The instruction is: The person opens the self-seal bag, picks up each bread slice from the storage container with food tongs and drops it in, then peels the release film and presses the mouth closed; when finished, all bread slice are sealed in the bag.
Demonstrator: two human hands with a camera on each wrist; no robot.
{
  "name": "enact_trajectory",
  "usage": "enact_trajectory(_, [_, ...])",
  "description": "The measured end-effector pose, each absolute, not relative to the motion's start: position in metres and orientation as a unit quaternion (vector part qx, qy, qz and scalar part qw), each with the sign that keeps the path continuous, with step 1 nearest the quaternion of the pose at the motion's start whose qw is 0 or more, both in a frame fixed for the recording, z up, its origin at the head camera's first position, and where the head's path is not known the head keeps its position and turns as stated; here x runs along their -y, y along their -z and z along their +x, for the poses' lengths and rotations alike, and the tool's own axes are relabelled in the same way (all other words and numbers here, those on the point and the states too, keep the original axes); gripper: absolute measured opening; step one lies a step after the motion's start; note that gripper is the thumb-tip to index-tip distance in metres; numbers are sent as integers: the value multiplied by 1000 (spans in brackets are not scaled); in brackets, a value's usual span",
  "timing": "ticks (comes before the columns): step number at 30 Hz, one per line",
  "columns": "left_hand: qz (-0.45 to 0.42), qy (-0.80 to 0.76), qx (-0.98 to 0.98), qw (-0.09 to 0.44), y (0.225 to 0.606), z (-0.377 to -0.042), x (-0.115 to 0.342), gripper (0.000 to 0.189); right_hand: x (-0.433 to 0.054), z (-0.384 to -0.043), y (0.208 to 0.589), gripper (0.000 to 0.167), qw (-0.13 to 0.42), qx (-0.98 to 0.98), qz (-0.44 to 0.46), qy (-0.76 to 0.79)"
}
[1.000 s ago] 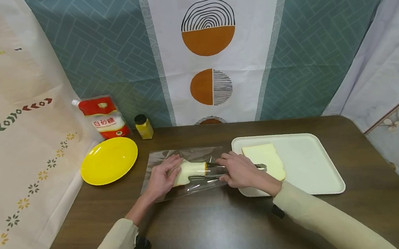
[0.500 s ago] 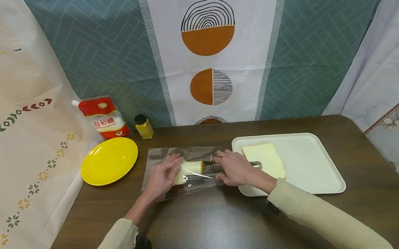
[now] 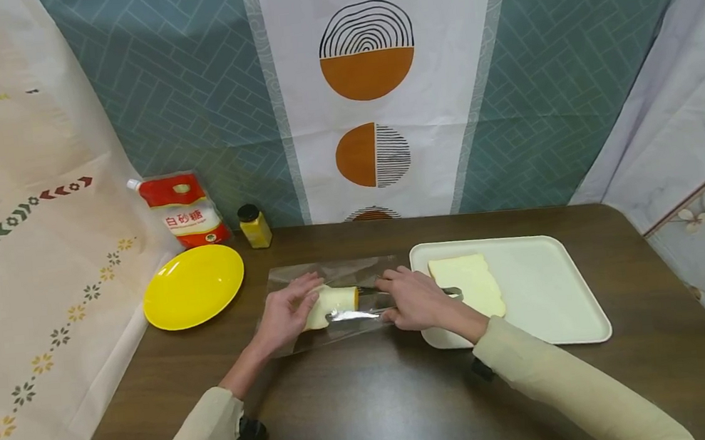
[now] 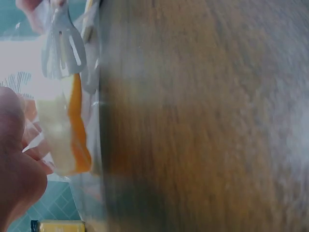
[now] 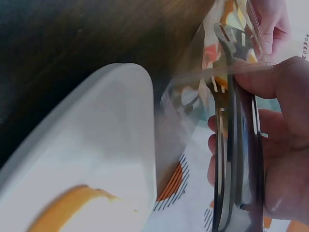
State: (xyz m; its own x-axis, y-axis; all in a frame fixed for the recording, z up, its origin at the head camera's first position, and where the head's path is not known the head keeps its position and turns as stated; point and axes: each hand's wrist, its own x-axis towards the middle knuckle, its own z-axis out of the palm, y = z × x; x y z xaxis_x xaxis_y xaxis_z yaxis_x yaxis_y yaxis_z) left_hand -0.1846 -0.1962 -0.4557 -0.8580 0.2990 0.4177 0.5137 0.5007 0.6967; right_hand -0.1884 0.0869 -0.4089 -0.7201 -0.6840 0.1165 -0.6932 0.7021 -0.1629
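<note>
A slice of bread (image 3: pixel 341 298) with an orange-brown crust lies inside a clear plastic bag (image 3: pixel 358 269). My left hand (image 3: pixel 285 314) holds the bread's left end through the film, thumb and fingers on either side of it in the left wrist view. Metal tongs (image 5: pixel 241 159) rest in the grip of my right hand (image 3: pixel 417 299). Their slotted tips (image 4: pixel 63 53) reach into the bag's right end, at the bread; whether they pinch it I cannot tell. In the right wrist view my right thumb lies over the bag's mouth edge and the tongs.
A white tray (image 3: pixel 546 285) on the right bears another bread slice (image 3: pixel 471 279), partly under my right wrist in the head view. A yellow plate (image 3: pixel 194 287), a red-and-white sugar pouch (image 3: pixel 187 212) and a black-capped yellow bottle (image 3: pixel 255 228) stand at the back left.
My right hand and the tongs have shifted slightly left, deeper into the bag. The bread's right end has moved a little left. My left hand stays in place.
</note>
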Motion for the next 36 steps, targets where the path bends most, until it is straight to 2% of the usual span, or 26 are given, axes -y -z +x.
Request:
enact_trajectory(9, [-256,447,846,139,458,-186,192,28,-78,-192,405,51,1,928,363,-84])
enact_trajectory(16, [-245,448,852,115,459,-186,192,28,-75,-195,406,52,-7,929,362,-77])
enact_trajectory(27, [-257,454,844,123,461,-186,193,28,-71,-197,410,55,-18,931,358,-69])
enact_trajectory(36, [-255,452,846,121,461,-185,195,26,-70,-197,409,60,-50,932,350,-76])
